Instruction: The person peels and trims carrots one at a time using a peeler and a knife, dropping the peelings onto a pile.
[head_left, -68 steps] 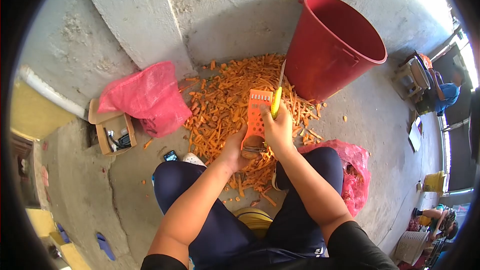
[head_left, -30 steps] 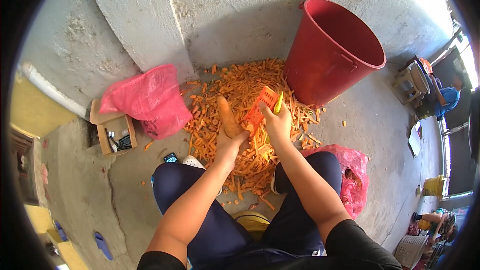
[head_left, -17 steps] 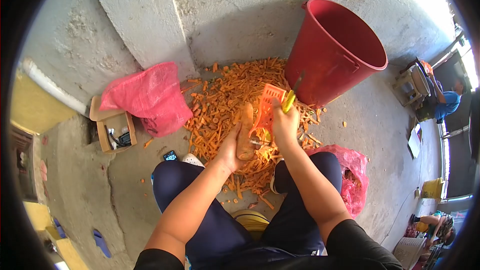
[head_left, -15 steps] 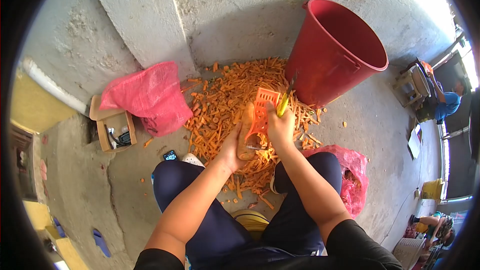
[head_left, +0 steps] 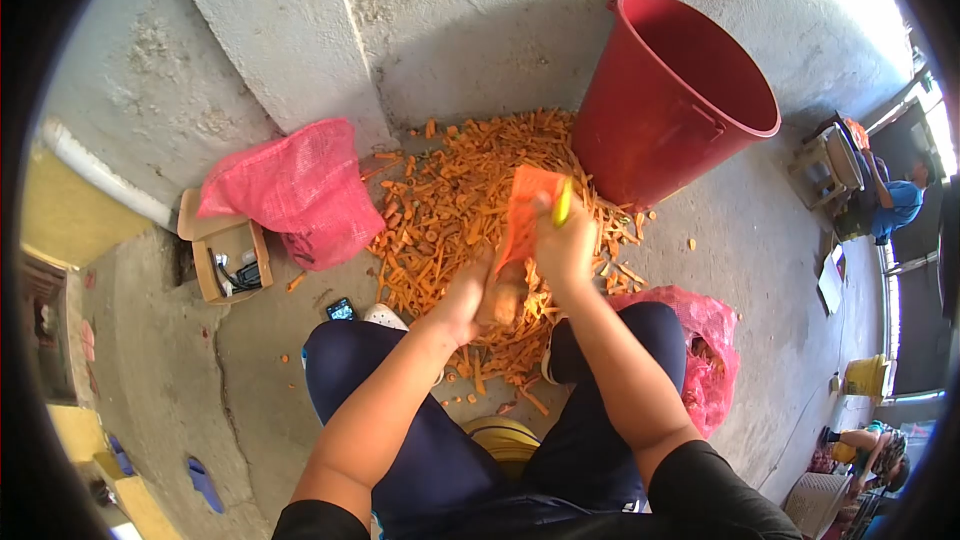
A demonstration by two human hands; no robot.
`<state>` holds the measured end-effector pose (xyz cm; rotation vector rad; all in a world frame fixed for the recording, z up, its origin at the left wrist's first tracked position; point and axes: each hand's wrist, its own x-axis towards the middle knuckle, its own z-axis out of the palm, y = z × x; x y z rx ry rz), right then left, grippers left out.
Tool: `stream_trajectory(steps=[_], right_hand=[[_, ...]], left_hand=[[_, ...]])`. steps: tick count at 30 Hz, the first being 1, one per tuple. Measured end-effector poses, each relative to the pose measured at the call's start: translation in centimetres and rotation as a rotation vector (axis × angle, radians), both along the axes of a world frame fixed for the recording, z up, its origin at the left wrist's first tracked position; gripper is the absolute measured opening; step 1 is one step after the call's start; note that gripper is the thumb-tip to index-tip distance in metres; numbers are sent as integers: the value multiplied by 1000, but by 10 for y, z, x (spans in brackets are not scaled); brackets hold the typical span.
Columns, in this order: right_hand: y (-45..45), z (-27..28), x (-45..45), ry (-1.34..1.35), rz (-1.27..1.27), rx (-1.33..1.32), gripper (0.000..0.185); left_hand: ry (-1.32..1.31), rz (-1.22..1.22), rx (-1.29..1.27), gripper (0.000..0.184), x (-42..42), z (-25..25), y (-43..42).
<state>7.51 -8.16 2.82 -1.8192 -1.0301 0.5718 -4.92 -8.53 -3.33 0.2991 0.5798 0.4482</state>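
Presently, we hold a carrot [head_left: 503, 305] in our left hand [head_left: 460, 302], and the fingers are curled around it from the side. The grip there is narrow, closed on the carrot, which lies low over the heap of peelings [head_left: 440, 202], between our two knees. Our right hand [head_left: 566, 245] is closed too, around an orange peeler [head_left: 533, 202] with many holes, and its lower end is at the carrot. Because this part is blurred, we cannot tell whether the blade touches the skin. Together with the peeler, the same right hand keeps a yellow handle [head_left: 563, 202], which stands out above the fingers; what is fixed to it we cannot see clearly.

The peelings are spread widely on the concrete floor [head_left: 760, 270], as far as the foot of the wall [head_left: 470, 50]. Just beside them stands a big red bucket [head_left: 680, 90], upright. On the other side there is a pink sack [head_left: 295, 195], and next to it an open cardboard box [head_left: 265, 275] with a black cable inside. A phone [head_left: 342, 309] lies near our white shoe [head_left: 384, 317]. Another sack, red and like a net [head_left: 712, 365], rests beside our right knee. Well apart from us, we notice a person in a blue shirt [head_left: 900, 205].
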Motion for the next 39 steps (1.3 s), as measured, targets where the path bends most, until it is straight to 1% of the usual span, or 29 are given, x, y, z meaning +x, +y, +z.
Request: stream_trajectory(steps=[1, 2, 3, 4, 5, 6, 8, 9, 10, 11, 12, 13, 14, 16, 19, 22, 25, 27, 28, 29, 30, 31, 32, 33, 34, 36, 37, 38, 39], right_hand=[[11, -20, 16, -109, -79, 207, 22], [22, -25, 35, -12, -160, 185, 22], [24, -13, 50, 29, -254, 197, 22], [30, -18, 64, -76, -379, 339, 24], [29, -21, 80, 48, -404, 352, 24], [28, -16, 85, 173, -428, 367, 24], [23, -15, 75, 185, -305, 377, 23], [17, -14, 64, 190, -241, 380, 23], [8, -6, 43, 243, -138, 399, 22], [-2, 0, 24, 192, -55, 371, 19], [-13, 7, 9, 215, 7, 262, 16], [-20, 13, -1, 235, 88, 179, 16], [-23, 6, -8, 332, 142, 208, 18], [-27, 3, -14, 221, 179, 155, 20], [-23, -14, -18, 157, 174, 215, 23], [-21, -24, -13, 42, 151, 123, 24], [-20, -20, -11, -91, 108, 128, 23], [0, -20, 9, -257, -88, 205, 20], [11, -14, 27, -60, -179, 149, 18], [18, -16, 47, -80, -249, 183, 18], [22, -9, 56, -29, -334, 228, 20], [25, -12, 68, -143, -399, 254, 23], [23, -15, 78, 2, -371, 247, 25], [21, -12, 75, 42, -330, 282, 25], [17, -9, 67, 82, -284, 315, 25], [2, -1, 41, 228, -129, 301, 24], [-4, -2, 29, 136, -53, 308, 22], [-12, 0, 15, 280, 18, 318, 18], [-21, 12, 4, 356, 60, 168, 18]], left_hand=[[2, -28, 32, 49, -1, -3, -3], [23, -81, 57, 49, -2, 0, -5], [42, -136, 79, 49, -4, 7, -8], [63, -190, 103, 49, -6, 11, -11], [96, -208, 176, 47, -7, 5, -14], [94, -210, 120, 46, -9, 5, -15], [89, -211, 11, 47, -11, 5, -15], [176, -145, -27, 47, -8, 9, -13], [138, -115, -51, 46, -8, 6, -8], [100, -84, -77, 46, -10, 0, -4], [64, -54, -104, 45, -10, -4, -1], [32, -23, -53, 42, -10, -5, 0], [-25, -31, -62, 41, -11, -6, 0], [-141, -50, -73, 39, -12, -6, 2], [-57, 122, -266, 37, -3, 4, 1], [23, 79, -149, 40, -3, 7, 0], [-44, -18, -41, 44, -8, -2, 1], [-76, -141, 89, 45, -10, -12, -4], [-93, -199, 155, 45, -11, -14, -7], [50, -185, 187, 44, -10, 6, -14], [32, -193, 160, 44, -11, 5, -16], [15, -203, 132, 44, -13, 3, -17], [-2, -215, 107, 44, -14, 2, -16], [48, -200, 67, 44, -15, 2, -14], [45, -172, 56, 43, -15, -1, -11], [39, -109, 32, 42, -16, -8, -5], [11, -64, -16, 41, -15, -10, -3], [-4, -50, -38, 41, -13, -8, -3], [-20, -35, -61, 41, -12, -4, -3]])
